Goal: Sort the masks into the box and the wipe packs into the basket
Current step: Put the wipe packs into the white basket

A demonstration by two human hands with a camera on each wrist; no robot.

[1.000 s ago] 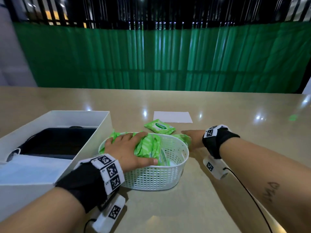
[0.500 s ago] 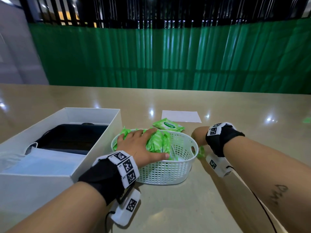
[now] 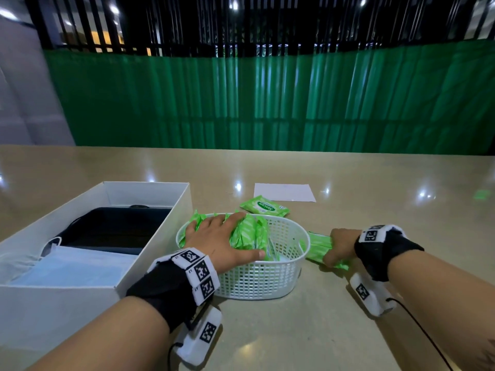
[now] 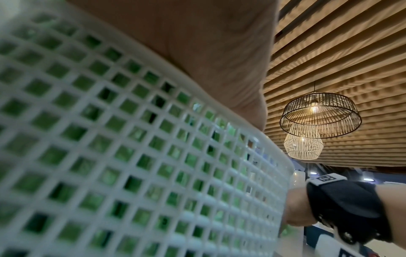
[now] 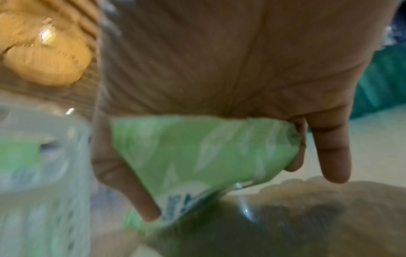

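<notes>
Right hand (image 3: 341,246) clamps a wipe pack (image 3: 318,249); left hand (image 3: 223,241), fingers flat, covers the basket (image 3: 267,279). Drop blocked unless you shift it.

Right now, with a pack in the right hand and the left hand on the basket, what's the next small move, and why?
Probably lift the right hand with its green wipe pack over the rim of the basket and drop it into the bare right end. The pack sits just outside the basket wall, and the left hand presses the other packs toward the left. One more wipe pack on the table waits behind.
</notes>
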